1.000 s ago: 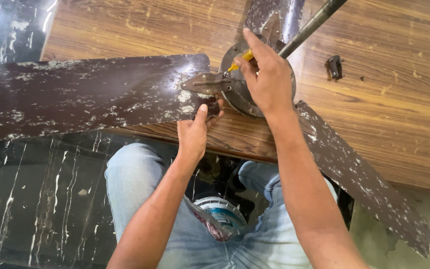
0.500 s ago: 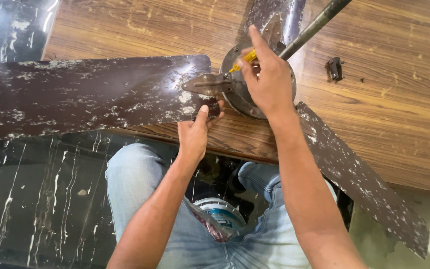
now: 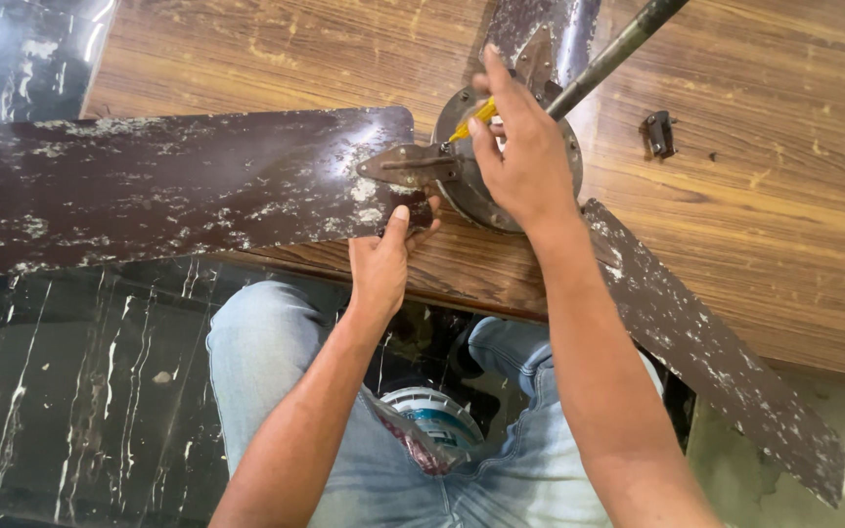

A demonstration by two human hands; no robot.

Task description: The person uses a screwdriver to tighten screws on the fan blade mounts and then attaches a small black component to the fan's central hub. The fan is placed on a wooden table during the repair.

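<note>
A worn ceiling fan lies on a wooden table. Its round metal hub sits mid-frame with a grey rod rising to the upper right. My right hand rests over the hub and grips a yellow-handled screwdriver, tip on the metal blade bracket. My left hand pinches the near edge of the long dark brown blade just below that bracket, thumb on top. A second blade points lower right; a third blade runs up behind the hub.
A small dark metal part lies on the wood to the right of the hub. My knees in blue jeans are below the table edge, with a plastic-wrapped round object on my lap. Black marbled floor is at left.
My right hand has shifted slightly on the hub with the screwdriver. My left hand and the blades stay in place.
</note>
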